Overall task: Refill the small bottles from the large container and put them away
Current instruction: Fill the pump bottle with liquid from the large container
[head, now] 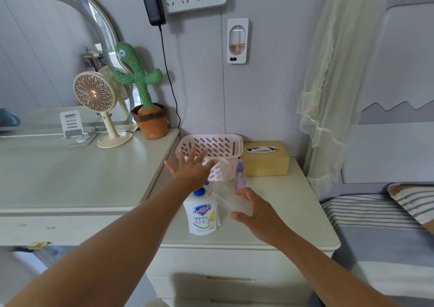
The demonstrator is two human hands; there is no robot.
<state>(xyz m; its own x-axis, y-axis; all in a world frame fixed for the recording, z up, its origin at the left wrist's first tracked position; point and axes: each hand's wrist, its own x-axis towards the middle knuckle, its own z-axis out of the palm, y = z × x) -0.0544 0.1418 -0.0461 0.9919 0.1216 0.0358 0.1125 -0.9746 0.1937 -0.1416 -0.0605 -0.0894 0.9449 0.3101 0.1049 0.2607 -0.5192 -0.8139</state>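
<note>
On a bedside cabinet (281, 212), the right hand (256, 215) grips a tilted clear small bottle (226, 197) beside the blue-capped white soap container (203, 217), while the left hand (191, 170), fingers spread, hovers before a pink basket (211, 143) near a purple spray bottle (240, 176).

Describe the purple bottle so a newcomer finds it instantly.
Find the white cabinet beside the bed. By the pink basket's right corner, left of the gold tissue box, stands the purple spray bottle. It alone is tinted violet; the right hand holds the clear bottle.
</note>
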